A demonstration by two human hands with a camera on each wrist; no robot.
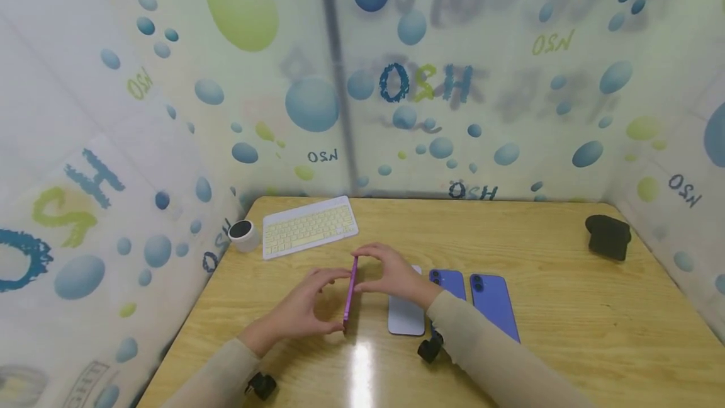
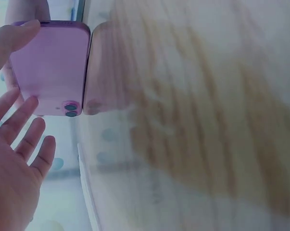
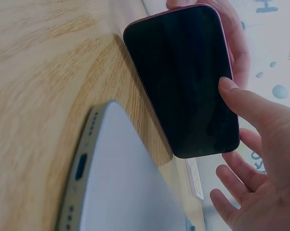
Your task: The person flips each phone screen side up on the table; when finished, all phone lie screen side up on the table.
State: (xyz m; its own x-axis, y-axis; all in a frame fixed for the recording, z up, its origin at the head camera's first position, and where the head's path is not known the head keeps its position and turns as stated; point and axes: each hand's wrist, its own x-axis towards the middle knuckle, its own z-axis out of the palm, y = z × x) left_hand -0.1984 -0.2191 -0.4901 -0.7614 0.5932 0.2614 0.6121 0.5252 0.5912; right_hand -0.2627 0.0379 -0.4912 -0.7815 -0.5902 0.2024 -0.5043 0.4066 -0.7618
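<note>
A pink-purple smartphone (image 1: 350, 294) stands on its long edge on the wooden table, held between both hands. My left hand (image 1: 297, 310) grips it from the left, thumb at the near short edge and fingertips on the back. In the left wrist view the phone's back (image 2: 51, 67) shows two camera lenses low down. From the right, my right hand (image 1: 396, 277) pinches its far end, with the thumb on the dark screen (image 3: 183, 82). Partly under the right forearm lie a white phone (image 1: 405, 317) and a blue phone (image 1: 453, 282), with a second blue phone (image 1: 494, 303) beside them.
A white keyboard (image 1: 310, 226) lies at the back left, next to a small white cylinder with a dark top (image 1: 244, 236). Near the table's right edge sits a black object (image 1: 608, 238). Patterned curtains (image 1: 419, 143) enclose the table at the back and sides.
</note>
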